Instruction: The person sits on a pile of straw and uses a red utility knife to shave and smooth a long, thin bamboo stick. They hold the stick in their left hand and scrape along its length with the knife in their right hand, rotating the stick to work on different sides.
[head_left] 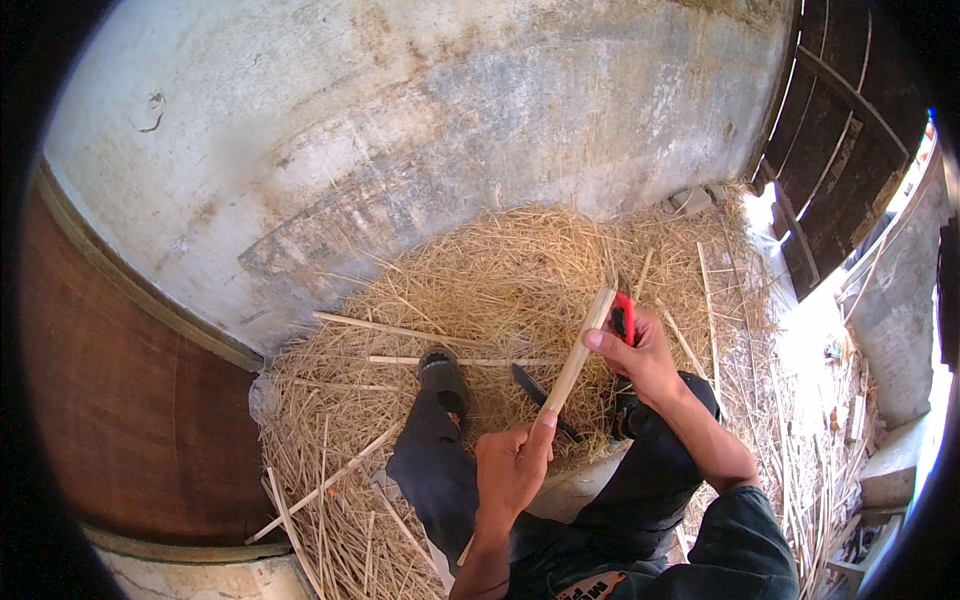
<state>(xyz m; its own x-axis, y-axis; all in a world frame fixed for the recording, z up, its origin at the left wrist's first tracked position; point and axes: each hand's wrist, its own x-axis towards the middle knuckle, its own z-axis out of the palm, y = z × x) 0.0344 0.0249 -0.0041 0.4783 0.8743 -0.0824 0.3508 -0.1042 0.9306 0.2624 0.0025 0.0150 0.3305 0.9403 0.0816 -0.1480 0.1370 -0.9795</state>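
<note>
Over the shavings, a pale split strip of bamboo or wood (571, 370) slants up and to the right. My left hand (512, 468) is closed around its lower end, thumb lying along it. My right hand (645, 356) is closed on a red-and-black-handled cutting tool (624, 318), with a short pointed metal tip at the top. The right thumb presses against the upper part of the strip, beside the tool. How the tool's edge meets the strip is hidden. Below the strip, a dark-bladed knife (530, 385) lies between my feet, partly covered by the strip.
A thick heap of straw-like shavings (510, 260) covers the floor, with long pale strips (400, 329) scattered across it. A stained wall (420, 150) stands ahead, a brown wooden panel (150, 370) at left. Dark wooden boards (845, 130) hang at the upper right, beside a sunlit opening.
</note>
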